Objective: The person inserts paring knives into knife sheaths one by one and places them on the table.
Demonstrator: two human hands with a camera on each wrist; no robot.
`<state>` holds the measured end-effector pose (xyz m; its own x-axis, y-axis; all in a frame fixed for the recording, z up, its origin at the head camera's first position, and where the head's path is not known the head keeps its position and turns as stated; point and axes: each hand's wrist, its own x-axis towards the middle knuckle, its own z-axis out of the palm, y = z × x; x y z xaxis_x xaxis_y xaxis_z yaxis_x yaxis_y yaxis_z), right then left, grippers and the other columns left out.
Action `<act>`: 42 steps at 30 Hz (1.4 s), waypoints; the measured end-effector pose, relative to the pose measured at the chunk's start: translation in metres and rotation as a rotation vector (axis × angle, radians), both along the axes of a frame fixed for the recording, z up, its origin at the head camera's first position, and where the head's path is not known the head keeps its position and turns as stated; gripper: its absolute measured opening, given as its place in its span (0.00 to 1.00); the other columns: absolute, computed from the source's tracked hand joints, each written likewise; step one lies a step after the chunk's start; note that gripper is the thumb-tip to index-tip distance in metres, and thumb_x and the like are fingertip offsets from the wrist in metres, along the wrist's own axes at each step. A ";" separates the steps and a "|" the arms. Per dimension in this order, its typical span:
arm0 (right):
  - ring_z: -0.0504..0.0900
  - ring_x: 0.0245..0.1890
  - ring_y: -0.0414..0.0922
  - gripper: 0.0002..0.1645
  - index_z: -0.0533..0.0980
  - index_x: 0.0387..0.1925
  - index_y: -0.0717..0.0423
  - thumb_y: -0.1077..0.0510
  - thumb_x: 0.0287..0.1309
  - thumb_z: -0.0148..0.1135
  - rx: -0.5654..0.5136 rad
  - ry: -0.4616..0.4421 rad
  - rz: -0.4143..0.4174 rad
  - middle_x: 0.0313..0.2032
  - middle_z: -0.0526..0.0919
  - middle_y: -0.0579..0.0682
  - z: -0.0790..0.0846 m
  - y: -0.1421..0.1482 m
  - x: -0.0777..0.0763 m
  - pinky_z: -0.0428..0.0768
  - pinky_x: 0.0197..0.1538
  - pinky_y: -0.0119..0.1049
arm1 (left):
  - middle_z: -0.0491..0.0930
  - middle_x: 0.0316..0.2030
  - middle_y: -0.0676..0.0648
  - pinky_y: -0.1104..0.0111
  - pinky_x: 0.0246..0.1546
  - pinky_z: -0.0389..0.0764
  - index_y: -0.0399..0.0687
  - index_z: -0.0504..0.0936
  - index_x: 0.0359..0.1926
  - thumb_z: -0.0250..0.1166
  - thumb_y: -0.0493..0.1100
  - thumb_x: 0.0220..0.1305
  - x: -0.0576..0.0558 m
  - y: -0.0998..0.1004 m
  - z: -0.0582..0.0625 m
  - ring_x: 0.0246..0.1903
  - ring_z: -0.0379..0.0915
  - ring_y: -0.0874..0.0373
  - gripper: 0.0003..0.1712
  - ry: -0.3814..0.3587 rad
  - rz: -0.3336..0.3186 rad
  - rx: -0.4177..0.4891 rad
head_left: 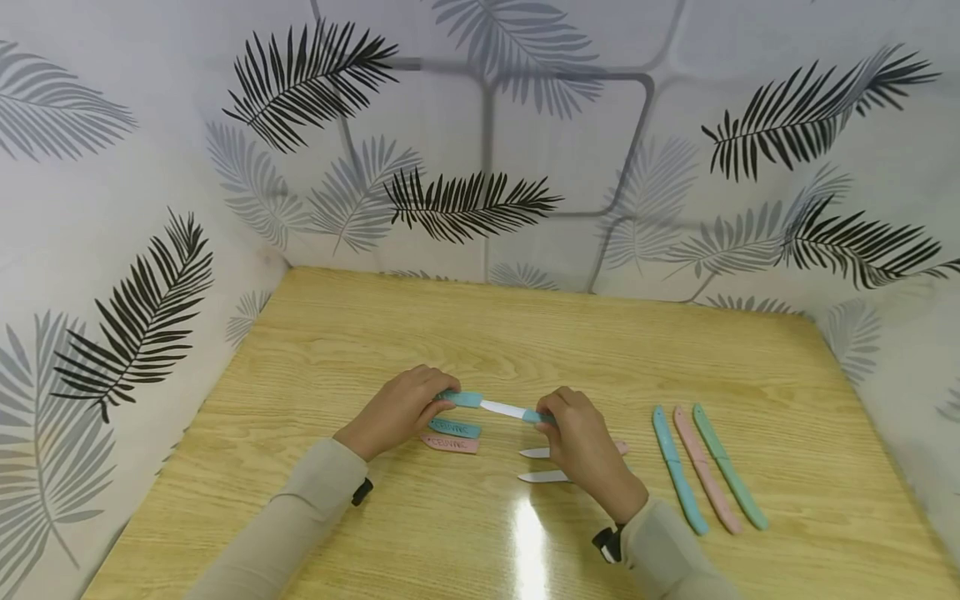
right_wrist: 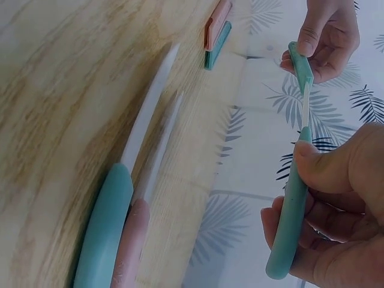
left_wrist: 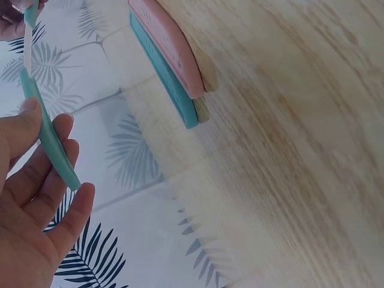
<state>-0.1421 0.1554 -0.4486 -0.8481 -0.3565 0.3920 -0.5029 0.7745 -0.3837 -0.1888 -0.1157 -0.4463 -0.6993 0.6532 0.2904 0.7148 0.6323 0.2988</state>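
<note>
My left hand (head_left: 401,410) pinches a teal blade sheath (head_left: 468,400) between thumb and fingers. In my right hand (head_left: 587,446) is the teal handle of a small knife (right_wrist: 291,222), held above the table. Its pale blade (head_left: 502,409) spans the two hands, with the tip end inside the sheath's mouth. Below the left hand lie a teal sheath (head_left: 457,429) and a pink sheath (head_left: 453,444), side by side. Under the right hand rest two bare-bladed knives, a pink-handled knife (right_wrist: 132,240) and a teal-handled knife (right_wrist: 105,225), partly hidden in the head view.
To the right on the wooden table (head_left: 375,333) lie three closed knives in a row: a blue knife (head_left: 678,471), a pink knife (head_left: 707,471) and a green knife (head_left: 731,467). A leaf-patterned wall covering (head_left: 540,150) stands behind the table and at its sides.
</note>
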 end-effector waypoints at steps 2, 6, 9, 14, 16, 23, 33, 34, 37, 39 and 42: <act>0.77 0.32 0.46 0.09 0.78 0.31 0.64 0.69 0.48 0.72 0.005 -0.003 0.000 0.32 0.79 0.52 0.001 -0.001 0.000 0.80 0.33 0.34 | 0.80 0.43 0.51 0.65 0.45 0.79 0.47 0.79 0.48 0.62 0.44 0.67 0.000 0.000 -0.001 0.43 0.75 0.59 0.11 0.001 0.000 -0.003; 0.77 0.32 0.46 0.09 0.78 0.31 0.64 0.69 0.47 0.71 0.020 -0.006 -0.002 0.32 0.79 0.52 0.002 -0.003 0.000 0.80 0.34 0.34 | 0.80 0.43 0.52 0.64 0.47 0.79 0.47 0.79 0.48 0.61 0.44 0.67 0.000 0.001 -0.002 0.44 0.75 0.58 0.11 0.004 -0.005 -0.012; 0.76 0.31 0.46 0.09 0.78 0.30 0.64 0.69 0.47 0.72 0.026 -0.006 -0.004 0.32 0.79 0.52 0.002 -0.005 0.000 0.80 0.34 0.34 | 0.80 0.43 0.52 0.64 0.47 0.79 0.47 0.79 0.48 0.61 0.44 0.67 0.000 0.003 -0.003 0.44 0.75 0.58 0.11 0.003 -0.014 -0.012; 0.75 0.32 0.45 0.09 0.79 0.32 0.64 0.69 0.47 0.72 0.035 -0.025 0.028 0.32 0.78 0.51 0.001 -0.012 0.000 0.80 0.34 0.32 | 0.80 0.43 0.53 0.67 0.46 0.78 0.47 0.79 0.48 0.61 0.45 0.67 0.001 0.015 -0.004 0.43 0.74 0.59 0.11 0.015 -0.069 -0.028; 0.75 0.32 0.44 0.09 0.79 0.32 0.64 0.68 0.48 0.72 0.037 -0.038 0.031 0.32 0.78 0.51 0.001 -0.015 0.000 0.80 0.34 0.31 | 0.80 0.42 0.53 0.67 0.46 0.78 0.47 0.79 0.48 0.61 0.45 0.68 0.001 0.021 -0.003 0.42 0.74 0.60 0.11 0.025 -0.094 -0.033; 0.74 0.30 0.43 0.09 0.79 0.31 0.63 0.68 0.48 0.72 0.034 -0.039 0.014 0.31 0.78 0.51 0.003 -0.019 0.000 0.79 0.33 0.32 | 0.80 0.41 0.53 0.68 0.45 0.78 0.47 0.79 0.47 0.61 0.44 0.68 0.002 0.029 -0.002 0.41 0.74 0.60 0.10 0.040 -0.090 -0.051; 0.74 0.30 0.43 0.08 0.79 0.31 0.63 0.67 0.49 0.72 0.030 -0.035 0.021 0.30 0.77 0.50 0.001 -0.021 0.000 0.79 0.33 0.32 | 0.80 0.41 0.52 0.65 0.50 0.77 0.47 0.79 0.47 0.61 0.45 0.68 0.001 0.026 -0.003 0.42 0.75 0.59 0.10 0.051 -0.099 -0.039; 0.74 0.30 0.43 0.08 0.79 0.31 0.63 0.67 0.49 0.72 0.031 -0.035 0.022 0.30 0.77 0.50 0.001 -0.021 0.000 0.79 0.33 0.32 | 0.80 0.41 0.52 0.65 0.48 0.77 0.47 0.79 0.47 0.60 0.45 0.68 0.001 0.026 -0.003 0.41 0.74 0.59 0.10 0.052 -0.100 -0.038; 0.74 0.30 0.43 0.09 0.79 0.31 0.63 0.66 0.49 0.72 0.034 -0.038 0.019 0.31 0.77 0.50 0.001 -0.021 0.000 0.79 0.33 0.32 | 0.80 0.41 0.53 0.65 0.49 0.77 0.47 0.79 0.47 0.60 0.45 0.68 0.001 0.027 -0.003 0.42 0.75 0.59 0.10 0.056 -0.098 -0.043; 0.74 0.30 0.43 0.09 0.79 0.31 0.63 0.67 0.48 0.72 0.031 -0.042 0.015 0.31 0.77 0.50 0.001 -0.020 0.000 0.79 0.33 0.33 | 0.81 0.42 0.53 0.64 0.50 0.77 0.47 0.79 0.47 0.60 0.45 0.68 0.001 0.028 -0.003 0.42 0.75 0.59 0.10 0.058 -0.097 -0.047; 0.74 0.30 0.44 0.09 0.79 0.31 0.63 0.67 0.48 0.72 0.026 -0.048 0.014 0.31 0.77 0.50 0.001 -0.019 0.001 0.79 0.33 0.34 | 0.81 0.42 0.53 0.65 0.51 0.77 0.47 0.80 0.47 0.60 0.46 0.68 0.001 0.029 -0.004 0.43 0.75 0.59 0.11 0.056 -0.095 -0.052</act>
